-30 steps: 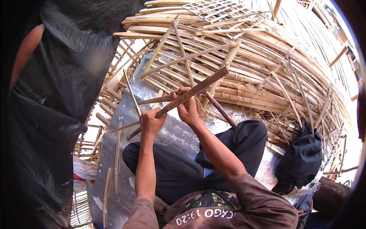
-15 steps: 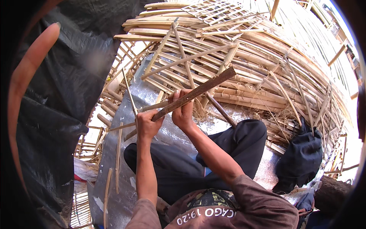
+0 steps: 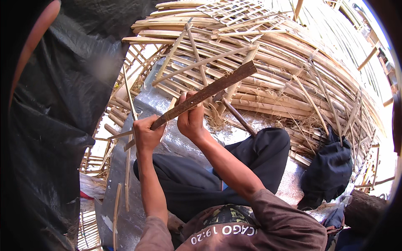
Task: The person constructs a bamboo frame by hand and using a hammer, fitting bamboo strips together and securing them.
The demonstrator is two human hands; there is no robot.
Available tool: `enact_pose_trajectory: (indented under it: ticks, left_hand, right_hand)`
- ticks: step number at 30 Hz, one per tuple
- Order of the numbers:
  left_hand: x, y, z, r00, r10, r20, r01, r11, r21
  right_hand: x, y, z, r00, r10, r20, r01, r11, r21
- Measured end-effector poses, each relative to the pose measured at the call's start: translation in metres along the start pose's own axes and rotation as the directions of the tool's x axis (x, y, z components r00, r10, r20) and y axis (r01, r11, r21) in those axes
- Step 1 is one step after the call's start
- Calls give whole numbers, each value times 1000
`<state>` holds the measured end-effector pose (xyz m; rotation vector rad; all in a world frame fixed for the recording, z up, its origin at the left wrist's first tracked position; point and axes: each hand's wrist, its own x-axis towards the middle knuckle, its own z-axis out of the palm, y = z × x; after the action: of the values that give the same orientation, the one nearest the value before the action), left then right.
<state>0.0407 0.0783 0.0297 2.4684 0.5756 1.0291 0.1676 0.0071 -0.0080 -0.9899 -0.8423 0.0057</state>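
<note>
A long, flat dark-brown bar (image 3: pixel 217 85) slants up to the right across both fists. Whether it is a rusty blade or a wooden slat, I cannot tell. My left hand (image 3: pixel 147 133) is closed round its lower part, with a thin bamboo strip (image 3: pixel 118 135) poking out beside the wrist. Another narrow strip (image 3: pixel 129 94) rises behind that hand. My right hand (image 3: pixel 191 119) is closed against the underside of the bar near its middle, and the bar hides some of its fingers. A dark-handled tool (image 3: pixel 239 117) leans by my right knee, its head partly covered.
Split bamboo slats (image 3: pixel 268 100) are stacked ahead and to the right. A lashed stick frame (image 3: pixel 205 65) lies on them. Black sheeting (image 3: pixel 63 104) hangs at the left. A dark cloth bundle (image 3: pixel 328 171) sits at the right. A finger-like shape (image 3: pixel 37 31) shows at the upper left rim.
Both hands have shifted left with the dark bar, my left hand farther than my right. The thin strip that showed between the hands is now out of sight there.
</note>
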Motion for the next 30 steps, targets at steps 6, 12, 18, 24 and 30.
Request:
enact_pose_trajectory:
  ticks: [6,12,18,24,30]
  left_hand:
    - [-17,-8,-1,993,-103,60,106,993,-43]
    - [-19,-6,28,986,-165,20,166,966,-199]
    - [-16,-3,37,987,-153,-41,142,968,-206]
    - [-7,-2,22,997,-79,-1,79,994,-78]
    - [23,-12,-6,998,57,22,-57,998,5]
  right_hand:
    - [1,-9,2,999,26,41,-29,997,76]
    - [0,-8,6,982,188,14,-186,954,234]
    - [2,-7,2,984,178,-14,-170,957,235]
    - [0,-1,-2,998,61,-19,-59,996,72]
    - [13,-15,3,993,-71,91,67,997,46]
